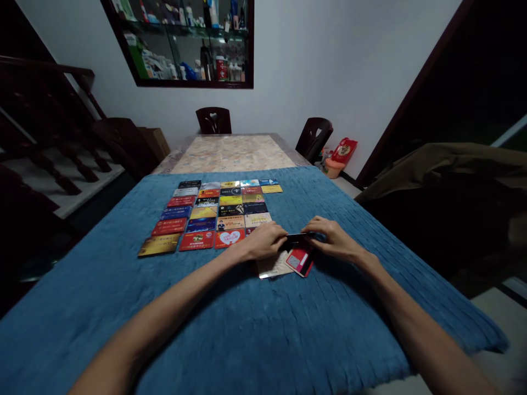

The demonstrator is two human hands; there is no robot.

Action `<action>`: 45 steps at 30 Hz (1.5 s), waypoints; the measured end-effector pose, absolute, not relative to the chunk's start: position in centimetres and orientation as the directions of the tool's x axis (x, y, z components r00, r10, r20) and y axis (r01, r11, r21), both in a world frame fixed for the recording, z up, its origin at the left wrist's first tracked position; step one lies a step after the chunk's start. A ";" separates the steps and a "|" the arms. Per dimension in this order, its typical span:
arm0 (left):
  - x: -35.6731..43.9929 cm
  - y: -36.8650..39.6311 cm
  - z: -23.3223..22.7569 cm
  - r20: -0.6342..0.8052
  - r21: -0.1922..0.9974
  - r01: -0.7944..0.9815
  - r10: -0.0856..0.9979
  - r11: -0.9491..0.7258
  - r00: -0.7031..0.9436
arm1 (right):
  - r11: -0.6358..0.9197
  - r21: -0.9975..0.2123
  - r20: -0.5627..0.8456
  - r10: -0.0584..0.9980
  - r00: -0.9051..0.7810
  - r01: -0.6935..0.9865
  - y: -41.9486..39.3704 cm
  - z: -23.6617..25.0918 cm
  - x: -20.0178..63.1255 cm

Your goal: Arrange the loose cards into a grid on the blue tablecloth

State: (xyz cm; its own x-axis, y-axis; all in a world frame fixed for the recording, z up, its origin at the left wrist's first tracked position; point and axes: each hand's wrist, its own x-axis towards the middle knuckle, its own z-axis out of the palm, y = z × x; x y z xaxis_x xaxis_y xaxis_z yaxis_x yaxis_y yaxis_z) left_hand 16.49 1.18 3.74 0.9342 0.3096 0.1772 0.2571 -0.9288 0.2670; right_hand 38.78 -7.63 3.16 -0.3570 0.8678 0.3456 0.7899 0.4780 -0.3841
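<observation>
A dark card (300, 237), seen nearly edge-on, is pinched at its two ends between my left hand (267, 240) and my right hand (329, 237). Both hands have closed fingers. Beneath them on the cloth lie a red card with a black stripe (300, 260) and a cream card (273, 265), which overlap. To the left, several cards of many colours are laid out in columns, among them a gold card (158, 245) and a red card with a white heart (229, 237). My left hand partly covers the near right card of that layout.
A blue cloth (247, 329) covers the near part of the table; the patterned tabletop (234, 151) shows beyond it. Dark chairs (214, 120) stand around the far end. A brown draped fabric (444, 170) is at the right. Glass shelves (189, 30) hold bottles on the wall.
</observation>
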 end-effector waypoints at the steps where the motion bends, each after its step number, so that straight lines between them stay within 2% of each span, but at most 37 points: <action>1: 16.5 1.3 3.5 0.185 0.273 0.266 0.322 -0.925 0.929 | 0.473 -0.372 0.350 0.869 -0.351 0.799 -7.5 3.0 38.9; 12: 16.5 1.6 2.2 0.307 0.355 0.273 0.388 -0.894 0.869 | 0.444 -0.250 0.415 0.852 -0.320 0.860 -7.1 1.7 39.0; 24: 16.2 2.0 3.6 0.367 0.388 0.340 0.482 -0.856 0.795 | 0.398 -0.239 0.598 0.779 -0.189 0.886 -7.1 1.6 37.5; 35: 15.4 2.9 4.5 0.440 0.398 0.329 0.493 -0.857 0.751 | 0.361 0.019 0.674 0.684 -0.278 0.933 -7.0 1.2 36.6; 40: 15.2 3.2 4.7 0.487 0.393 0.297 0.471 -0.870 0.735 | 0.334 0.123 0.742 0.594 -0.310 0.935 -6.8 1.0 36.1; 45: 15.1 3.4 4.6 0.495 0.395 0.304 0.480 -0.867 0.724 | 0.298 0.172 0.772 0.552 -0.316 0.939 -6.9 1.4 35.7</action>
State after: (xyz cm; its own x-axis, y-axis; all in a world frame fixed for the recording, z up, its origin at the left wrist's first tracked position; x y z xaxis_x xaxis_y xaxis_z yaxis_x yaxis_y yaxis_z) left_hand 15.12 3.40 4.64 0.7243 0.4795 0.4955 0.3039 -0.8670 0.3948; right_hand 35.66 -6.89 1.43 -0.3162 0.5516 0.7719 0.9390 0.2978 0.1718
